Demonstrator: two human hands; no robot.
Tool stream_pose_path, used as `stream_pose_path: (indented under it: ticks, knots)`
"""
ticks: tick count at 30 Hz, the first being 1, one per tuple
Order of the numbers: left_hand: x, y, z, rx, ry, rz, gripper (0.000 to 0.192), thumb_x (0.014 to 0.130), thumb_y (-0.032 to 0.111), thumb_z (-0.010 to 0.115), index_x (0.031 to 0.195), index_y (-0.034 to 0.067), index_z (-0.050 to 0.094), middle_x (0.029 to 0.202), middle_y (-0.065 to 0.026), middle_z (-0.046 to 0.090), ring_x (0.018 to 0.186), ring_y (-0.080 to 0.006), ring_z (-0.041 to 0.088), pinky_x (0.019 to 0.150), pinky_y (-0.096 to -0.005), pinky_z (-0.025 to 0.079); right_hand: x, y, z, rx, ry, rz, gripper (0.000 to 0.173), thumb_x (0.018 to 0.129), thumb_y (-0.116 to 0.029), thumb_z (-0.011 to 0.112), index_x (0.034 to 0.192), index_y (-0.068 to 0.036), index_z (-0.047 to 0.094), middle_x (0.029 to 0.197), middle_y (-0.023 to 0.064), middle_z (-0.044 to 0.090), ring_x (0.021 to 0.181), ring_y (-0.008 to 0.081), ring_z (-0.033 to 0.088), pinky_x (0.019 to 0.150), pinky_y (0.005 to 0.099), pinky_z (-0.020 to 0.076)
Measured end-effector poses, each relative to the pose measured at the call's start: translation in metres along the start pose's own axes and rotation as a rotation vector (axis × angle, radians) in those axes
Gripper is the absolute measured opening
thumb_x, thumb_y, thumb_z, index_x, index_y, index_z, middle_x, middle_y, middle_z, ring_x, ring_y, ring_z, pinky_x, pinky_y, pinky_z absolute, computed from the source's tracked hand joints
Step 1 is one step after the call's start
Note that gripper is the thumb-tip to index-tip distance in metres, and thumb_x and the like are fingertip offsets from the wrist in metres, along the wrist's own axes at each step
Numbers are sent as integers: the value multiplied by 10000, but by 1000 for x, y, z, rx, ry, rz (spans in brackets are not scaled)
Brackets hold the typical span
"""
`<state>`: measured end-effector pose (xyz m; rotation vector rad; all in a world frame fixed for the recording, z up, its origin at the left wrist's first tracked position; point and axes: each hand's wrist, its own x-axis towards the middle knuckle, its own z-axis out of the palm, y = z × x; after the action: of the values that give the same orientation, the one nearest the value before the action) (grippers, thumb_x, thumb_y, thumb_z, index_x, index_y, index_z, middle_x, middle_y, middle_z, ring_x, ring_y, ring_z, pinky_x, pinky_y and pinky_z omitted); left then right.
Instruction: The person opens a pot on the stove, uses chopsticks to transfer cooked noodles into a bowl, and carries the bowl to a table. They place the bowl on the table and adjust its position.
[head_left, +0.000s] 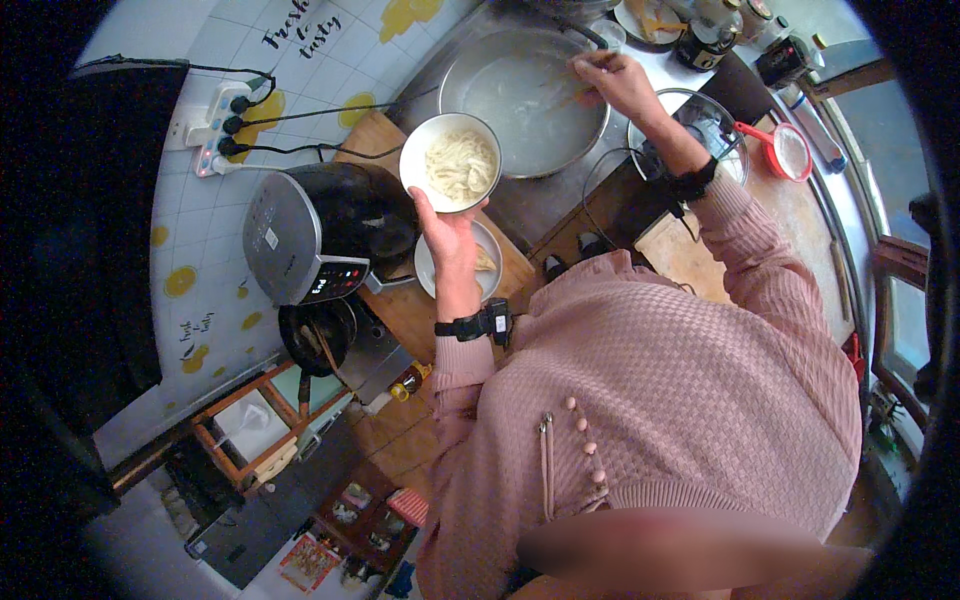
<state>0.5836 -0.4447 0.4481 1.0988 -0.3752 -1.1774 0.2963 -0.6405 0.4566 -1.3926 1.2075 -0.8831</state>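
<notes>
My left hand (452, 244) grips a white bowl (412, 176) with a dark rim from below and one side. Pale noodles (463, 161) lie inside it. Over the right side of a wide metal pot (517, 176) is my right hand (616, 79), its fingers closed on thin brown sticks, apparently chopsticks (564, 94), blurred by motion. Cloudy whitish liquid (510, 105) fills the pot. The bowl is held just off the pot's near left rim, overlapping it in view. Under my left forearm, a white plate (426, 268) with browned, folded pieces of food (484, 259) rests on a wooden board (517, 259).
To the left stands an air fryer (281, 232), with a black frying pan (315, 341) beyond it. Cords run to a wall power strip (225, 127). At right are a glass lid (739, 161), a red-handled sieve (787, 152), and several bottles (787, 64).
</notes>
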Motion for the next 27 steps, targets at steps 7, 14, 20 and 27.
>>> stream_pose_path:
  ticks: [7,14,20,27]
  knots:
    - [-17,7,-20,-104,66,20,772,1028,667,504,1577,136,398,1524,-133,544,1284,-354,619,752,-512,672,53,88,39,-159,83,24,381,1021,-329,659,1229,-22,745,979,95,784,752,181,762,744,304,591]
    - [-33,6,-30,-111,113,31,776,1044,658,481,1572,97,387,1503,-153,554,1262,-344,634,773,-510,671,102,87,90,-61,80,-26,363,1004,-290,686,1106,50,761,959,114,797,855,206,793,784,300,594]
    - [-42,4,-43,-74,74,20,798,1064,649,447,1616,88,317,1577,-149,478,1369,-314,560,914,-497,610,104,65,103,286,36,28,268,994,-162,683,1099,80,732,1003,141,777,907,269,794,791,321,622]
    - [-38,-2,-43,-125,94,42,778,1061,644,454,1588,81,357,1520,-173,534,1298,-332,611,847,-489,630,77,21,60,354,-11,-50,294,1038,-195,605,1142,49,732,983,116,769,886,213,765,800,316,608]
